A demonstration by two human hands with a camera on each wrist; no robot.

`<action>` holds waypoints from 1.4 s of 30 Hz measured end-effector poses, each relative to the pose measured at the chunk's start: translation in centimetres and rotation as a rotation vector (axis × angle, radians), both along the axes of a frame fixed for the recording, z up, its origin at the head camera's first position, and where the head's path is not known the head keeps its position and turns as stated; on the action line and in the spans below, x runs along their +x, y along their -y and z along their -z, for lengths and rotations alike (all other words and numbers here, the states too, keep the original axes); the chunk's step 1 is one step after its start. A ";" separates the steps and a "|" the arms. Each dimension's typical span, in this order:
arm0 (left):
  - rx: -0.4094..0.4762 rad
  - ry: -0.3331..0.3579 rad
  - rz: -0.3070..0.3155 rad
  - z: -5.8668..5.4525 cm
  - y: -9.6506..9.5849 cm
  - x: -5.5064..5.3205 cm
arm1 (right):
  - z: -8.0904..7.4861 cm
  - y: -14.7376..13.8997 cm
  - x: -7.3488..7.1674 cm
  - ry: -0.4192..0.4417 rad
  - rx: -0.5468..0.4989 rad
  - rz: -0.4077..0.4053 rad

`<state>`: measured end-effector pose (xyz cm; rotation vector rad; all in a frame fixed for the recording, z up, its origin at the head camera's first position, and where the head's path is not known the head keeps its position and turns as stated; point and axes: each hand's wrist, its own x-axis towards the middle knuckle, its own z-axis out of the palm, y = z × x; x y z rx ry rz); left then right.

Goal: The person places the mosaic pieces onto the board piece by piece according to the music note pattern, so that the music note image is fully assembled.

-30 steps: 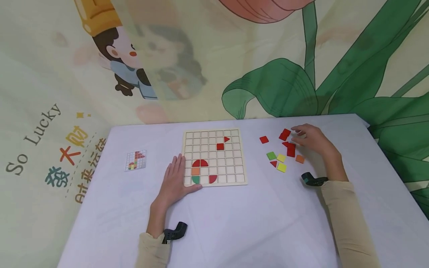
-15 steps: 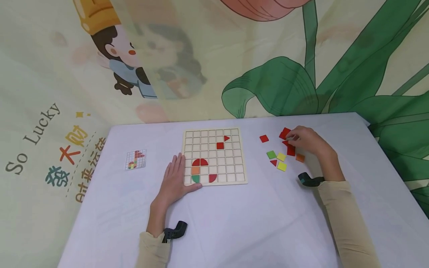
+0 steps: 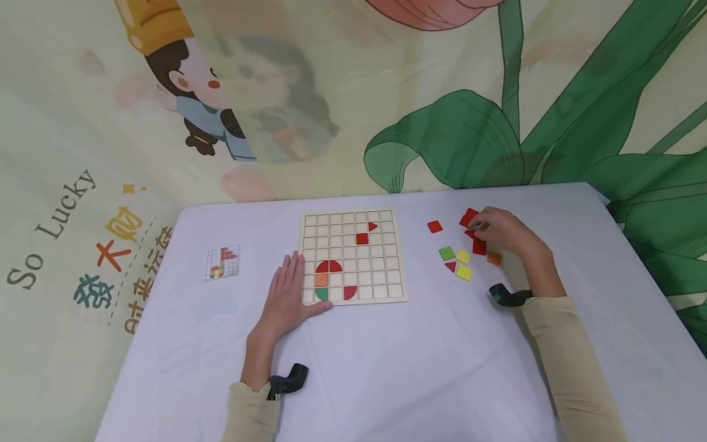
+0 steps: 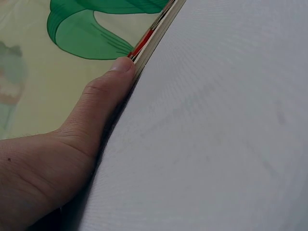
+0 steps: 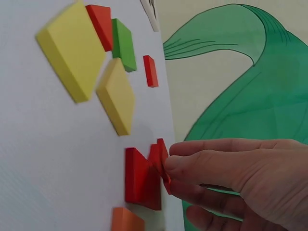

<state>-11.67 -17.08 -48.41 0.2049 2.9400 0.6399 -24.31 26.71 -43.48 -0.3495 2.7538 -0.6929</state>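
My left hand (image 3: 284, 294) lies flat with straight fingers along the left edge of the wooden grid board (image 3: 381, 279), thumb at its near edge. In the left wrist view the thumb (image 4: 106, 91) rests at the board's corner. Several pieces sit on the board: a red square (image 3: 361, 239), a red triangle (image 3: 372, 226), red quarter circles (image 3: 335, 266), an orange square (image 3: 321, 280) and a green quarter circle (image 3: 322, 293). My right hand (image 3: 502, 227) is over the loose red pieces; in the right wrist view its fingertips pinch a thin red tile (image 5: 164, 166) beside a red square (image 5: 140, 178).
A pattern card (image 3: 222, 263) lies left of the board. Loose tiles lie right of it: a red one (image 3: 434, 226), a green square (image 3: 447, 253), yellow squares (image 3: 463, 272), a small red triangle (image 3: 451, 267) and an orange square (image 3: 494, 258). A printed cloth backdrop (image 3: 309, 178) hangs behind the table.
My right hand has moved slightly left onto the red pieces, and its thumb and fingers have come together there. My left hand and the pieces on the board have stayed put.
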 end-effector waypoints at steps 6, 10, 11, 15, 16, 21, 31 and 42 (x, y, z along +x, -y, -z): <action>0.004 -0.001 0.004 -0.1 0.0 0.1 | 0.8 0.7 0.1 -0.027 0.070 -0.017; 0.009 0.002 0.002 -0.1 -0.1 0.0 | 0.8 1.1 0.1 -0.031 0.088 -0.011; 0.011 0.005 -0.001 -0.1 0.0 0.0 | 0.7 1.2 0.1 -0.029 0.090 -0.010; 0.009 0.008 -0.001 -0.1 0.0 0.0 | 0.6 1.2 0.0 -0.040 0.092 -0.009; 0.006 0.010 -0.001 -0.1 0.0 0.0 | 0.6 1.2 0.0 -0.047 0.085 -0.006; -0.004 0.017 -0.001 0.0 0.0 0.0 | 0.6 1.5 -0.1 -0.093 -0.003 -0.041; 0.003 0.010 -0.006 0.0 -0.1 -0.2 | 0.3 6.7 0.0 -0.156 -0.150 -0.202; 0.001 0.013 0.002 -0.1 0.1 0.0 | 1.0 14.6 -0.8 -0.192 -0.048 -0.380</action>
